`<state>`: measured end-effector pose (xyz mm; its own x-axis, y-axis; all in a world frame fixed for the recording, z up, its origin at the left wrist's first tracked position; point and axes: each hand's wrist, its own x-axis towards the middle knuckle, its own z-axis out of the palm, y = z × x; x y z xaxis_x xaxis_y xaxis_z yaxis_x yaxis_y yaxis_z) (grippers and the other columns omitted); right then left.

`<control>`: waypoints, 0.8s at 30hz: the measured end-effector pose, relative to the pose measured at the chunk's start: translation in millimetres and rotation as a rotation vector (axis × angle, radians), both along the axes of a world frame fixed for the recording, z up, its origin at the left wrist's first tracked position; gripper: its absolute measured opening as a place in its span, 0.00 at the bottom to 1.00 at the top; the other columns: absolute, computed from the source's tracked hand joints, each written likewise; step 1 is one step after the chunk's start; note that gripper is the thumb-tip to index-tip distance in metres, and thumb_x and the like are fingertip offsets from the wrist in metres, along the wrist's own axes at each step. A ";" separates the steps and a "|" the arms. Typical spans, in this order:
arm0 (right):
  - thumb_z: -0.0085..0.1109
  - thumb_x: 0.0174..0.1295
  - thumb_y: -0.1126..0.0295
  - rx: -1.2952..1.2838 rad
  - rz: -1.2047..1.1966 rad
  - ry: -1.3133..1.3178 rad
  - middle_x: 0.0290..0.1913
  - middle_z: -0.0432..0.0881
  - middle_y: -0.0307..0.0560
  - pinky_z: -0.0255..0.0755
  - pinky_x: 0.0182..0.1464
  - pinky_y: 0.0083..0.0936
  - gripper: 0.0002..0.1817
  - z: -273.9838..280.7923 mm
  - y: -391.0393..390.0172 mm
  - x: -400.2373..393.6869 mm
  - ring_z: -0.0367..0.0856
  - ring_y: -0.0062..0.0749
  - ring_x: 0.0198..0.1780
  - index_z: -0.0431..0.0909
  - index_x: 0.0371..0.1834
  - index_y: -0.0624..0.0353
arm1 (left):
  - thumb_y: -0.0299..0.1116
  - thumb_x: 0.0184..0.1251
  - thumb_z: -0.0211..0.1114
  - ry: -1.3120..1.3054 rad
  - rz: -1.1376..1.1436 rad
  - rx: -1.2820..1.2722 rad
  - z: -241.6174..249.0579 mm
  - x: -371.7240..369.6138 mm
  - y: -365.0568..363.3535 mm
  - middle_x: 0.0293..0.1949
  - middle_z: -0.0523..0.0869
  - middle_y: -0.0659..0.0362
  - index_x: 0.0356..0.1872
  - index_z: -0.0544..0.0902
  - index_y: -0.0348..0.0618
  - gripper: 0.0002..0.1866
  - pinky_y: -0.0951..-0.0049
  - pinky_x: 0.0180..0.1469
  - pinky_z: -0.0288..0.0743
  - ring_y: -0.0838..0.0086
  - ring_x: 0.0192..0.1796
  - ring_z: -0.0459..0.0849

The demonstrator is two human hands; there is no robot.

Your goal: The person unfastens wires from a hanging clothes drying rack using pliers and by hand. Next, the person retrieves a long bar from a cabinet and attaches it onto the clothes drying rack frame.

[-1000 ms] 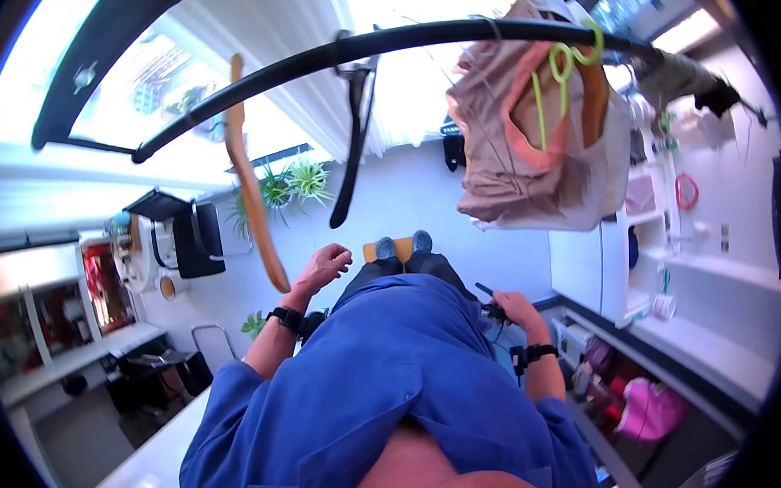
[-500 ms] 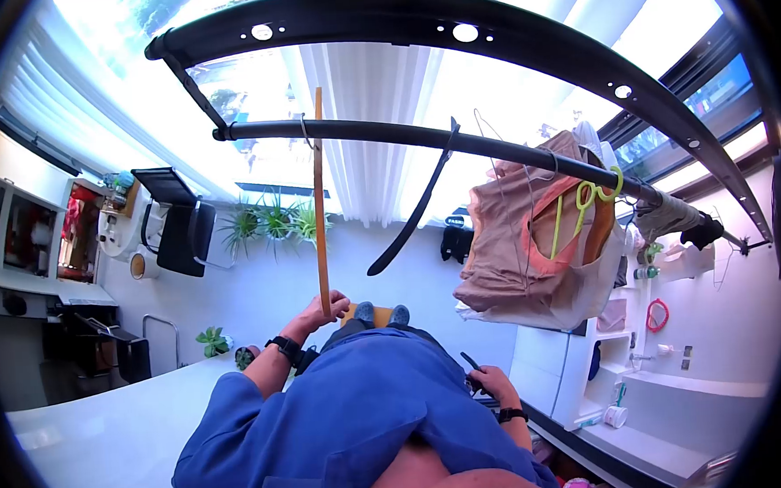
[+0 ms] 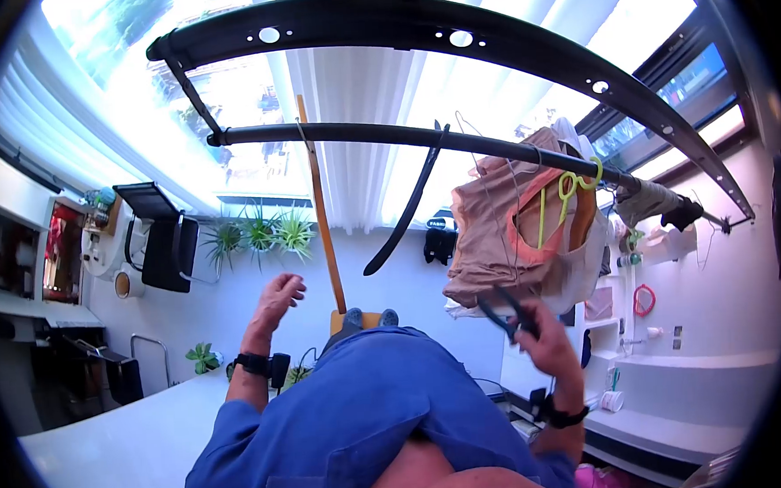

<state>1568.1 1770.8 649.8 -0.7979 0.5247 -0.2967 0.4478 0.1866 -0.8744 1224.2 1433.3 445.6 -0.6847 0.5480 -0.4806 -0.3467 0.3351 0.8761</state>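
My left hand [image 3: 280,301] is raised with loosely bent fingers and nothing in them, left of a wooden hanger [image 3: 321,212]. That hanger hangs from the black rail [image 3: 340,131], its lower end near my feet. My right hand [image 3: 550,337] grips a dark two-pronged tool [image 3: 509,315], held just below the hanging clothes; its exact kind I cannot tell. The brown garment with orange trim [image 3: 505,229] hangs on the rail beside a yellow-green hanger [image 3: 567,190]. A black hanger [image 3: 411,209] hangs between the wooden one and the clothes.
Overhead runs a black curved frame [image 3: 361,20]. Potted plants [image 3: 262,235] stand by the window, with a black chair [image 3: 161,238] to their left. A white tabletop [image 3: 128,461] is at lower left, and white shelves [image 3: 603,348] are at right. My feet [image 3: 370,318] rest over something yellow-brown.
My left hand has released the wooden hanger's lower end and moved left. My right hand has risen from my side to the clothes, carrying the dark tool. The view has shifted slightly.
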 end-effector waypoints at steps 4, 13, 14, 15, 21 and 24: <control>0.55 0.63 0.82 0.084 -0.046 0.230 0.44 0.82 0.48 0.80 0.39 0.22 0.17 70.3 6.9 -58.2 0.85 0.26 0.40 0.69 0.56 0.66 | 0.34 0.75 0.56 0.273 0.063 0.155 83.7 -24.7 7.3 0.32 0.82 0.62 0.47 0.80 0.39 0.10 0.82 0.34 0.71 0.82 0.32 0.78; 0.55 0.66 0.76 0.610 -0.150 0.276 0.36 0.83 0.45 0.77 0.35 0.19 0.14 158.3 76.7 -93.8 0.82 0.21 0.33 0.72 0.54 0.67 | 0.35 0.74 0.59 0.429 -0.028 0.395 176.0 -14.6 20.4 0.32 0.82 0.64 0.48 0.80 0.39 0.11 0.83 0.35 0.68 0.84 0.33 0.76; 0.55 0.66 0.75 0.636 -0.168 0.302 0.35 0.83 0.44 0.76 0.35 0.19 0.14 160.9 80.4 -96.2 0.81 0.20 0.32 0.72 0.53 0.67 | 0.35 0.74 0.59 0.428 -0.038 0.398 178.1 -12.7 22.7 0.32 0.82 0.64 0.48 0.80 0.39 0.11 0.83 0.35 0.68 0.84 0.33 0.76; 0.61 0.65 0.72 0.654 -0.191 0.345 0.31 0.82 0.42 0.75 0.32 0.17 0.16 159.7 84.1 -96.8 0.81 0.19 0.29 0.74 0.53 0.67 | 0.35 0.73 0.60 0.432 -0.049 0.414 180.3 -10.4 24.4 0.32 0.82 0.64 0.48 0.80 0.39 0.11 0.83 0.36 0.68 0.84 0.33 0.76; 0.63 0.64 0.70 0.500 -0.264 0.492 0.29 0.83 0.40 0.74 0.30 0.16 0.16 148.5 69.2 -100.5 0.81 0.17 0.28 0.77 0.53 0.64 | 0.36 0.73 0.61 0.421 -0.131 0.451 194.8 -4.7 35.5 0.32 0.82 0.64 0.48 0.80 0.39 0.12 0.83 0.37 0.68 0.84 0.34 0.76; 0.63 0.64 0.70 0.503 -0.214 0.384 0.31 0.84 0.42 0.77 0.29 0.17 0.16 152.3 66.8 -98.7 0.83 0.19 0.27 0.77 0.52 0.64 | 0.36 0.73 0.61 0.437 -0.171 0.469 203.1 -2.8 40.1 0.33 0.82 0.63 0.48 0.80 0.39 0.11 0.83 0.37 0.68 0.84 0.34 0.77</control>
